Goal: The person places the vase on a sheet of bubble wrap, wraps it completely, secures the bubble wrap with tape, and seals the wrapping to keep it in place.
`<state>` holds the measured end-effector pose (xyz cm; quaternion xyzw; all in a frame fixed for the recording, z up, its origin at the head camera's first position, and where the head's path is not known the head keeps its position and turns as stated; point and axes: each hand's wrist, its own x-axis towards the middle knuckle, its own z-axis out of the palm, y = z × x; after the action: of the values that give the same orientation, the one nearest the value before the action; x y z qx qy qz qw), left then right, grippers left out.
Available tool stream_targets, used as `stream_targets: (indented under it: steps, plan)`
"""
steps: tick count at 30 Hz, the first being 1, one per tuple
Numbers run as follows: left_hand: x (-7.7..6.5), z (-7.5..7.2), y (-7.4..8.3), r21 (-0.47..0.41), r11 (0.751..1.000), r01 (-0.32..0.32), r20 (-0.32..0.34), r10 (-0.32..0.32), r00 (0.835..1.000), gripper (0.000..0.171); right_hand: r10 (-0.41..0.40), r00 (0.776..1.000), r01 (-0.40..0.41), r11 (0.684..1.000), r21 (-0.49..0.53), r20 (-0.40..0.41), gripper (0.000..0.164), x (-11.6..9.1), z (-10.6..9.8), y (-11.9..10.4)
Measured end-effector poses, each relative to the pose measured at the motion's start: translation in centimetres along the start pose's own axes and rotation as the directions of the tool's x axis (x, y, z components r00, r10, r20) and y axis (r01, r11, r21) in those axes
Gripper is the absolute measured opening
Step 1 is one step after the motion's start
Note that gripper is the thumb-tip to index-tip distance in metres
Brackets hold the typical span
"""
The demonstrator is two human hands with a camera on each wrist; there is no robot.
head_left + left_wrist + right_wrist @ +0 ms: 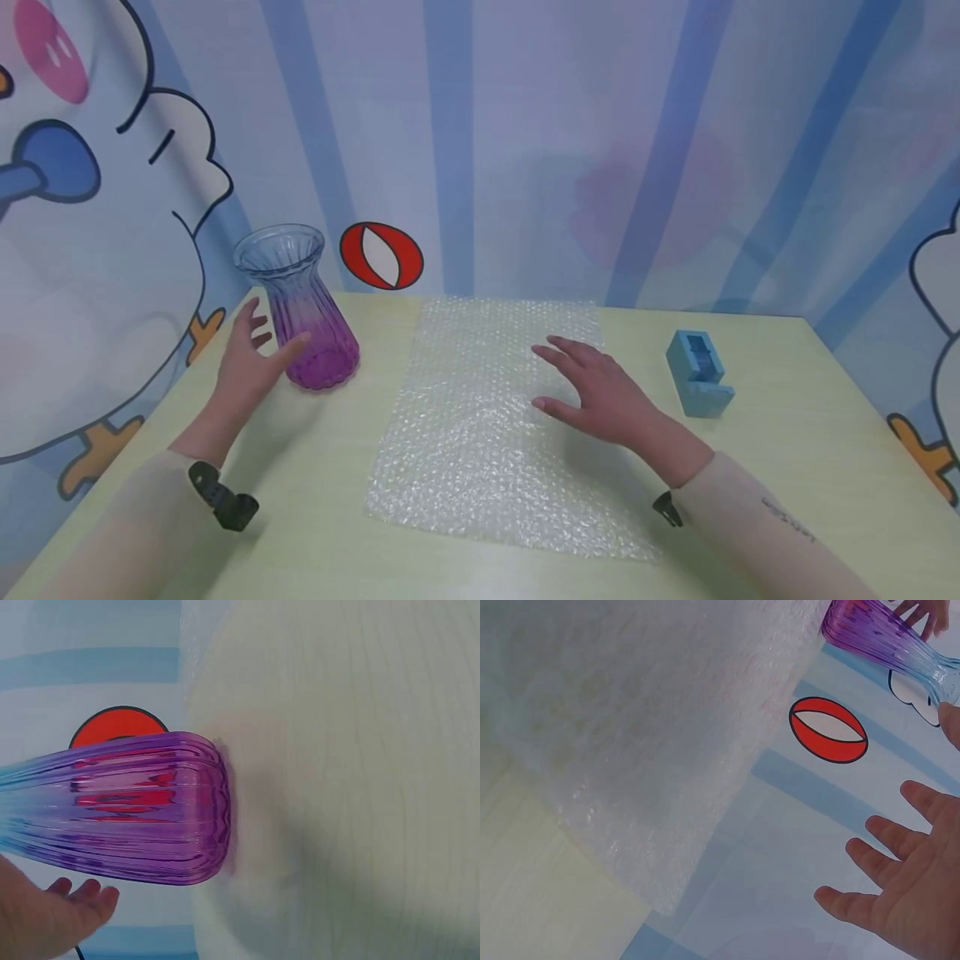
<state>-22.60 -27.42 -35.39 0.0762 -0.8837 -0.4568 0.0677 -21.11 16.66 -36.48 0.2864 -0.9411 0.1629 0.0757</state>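
Observation:
A ribbed glass vase (311, 321), clear blue at the neck and purple at the base, stands upright at the table's left. My left hand (251, 354) is beside it with fingers spread and thumb in front of the glass; whether skin touches glass I cannot tell. In the left wrist view the fingers (94, 900) appear next to the vase (150, 810). A sheet of bubble wrap (472, 433) lies flat mid-table. Above its right part hovers my right hand (596, 387), fingers apart and holding nothing. The right wrist view shows those spread fingers (885, 862) too.
A light blue tape dispenser (697, 375) sits on the right of the pale wooden table (787, 467). Behind the table rises a striped backdrop (517, 150) with cartoon prints and a red-and-white oval (382, 256).

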Motion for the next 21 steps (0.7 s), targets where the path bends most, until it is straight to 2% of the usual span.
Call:
stream_targets:
  steps: [8, 15, 21]
  plan:
    - [0.9, 0.3, -0.8, -0.083, 0.996, 0.023, 0.080, -0.017, 0.997, 0.106, 0.002, 1.000, -0.002, 1.000, 0.012, 0.014, 0.070, 0.1, -0.3, 0.0]
    - [2.3, 0.5, -1.7, -0.076, 0.996, 0.034, 0.120, -0.025, 0.992, 0.110, -0.011, 1.000, 0.010, 1.000, 0.021, 0.018, 0.068, 0.1, -0.4, 0.0]
    - [3.1, 0.6, -1.9, -0.048, 0.994, 0.098, 0.154, -0.090, 0.984, 0.111, -0.018, 1.000, 0.017, 0.999, 0.027, 0.023, 0.066, 0.2, -0.2, -0.1]
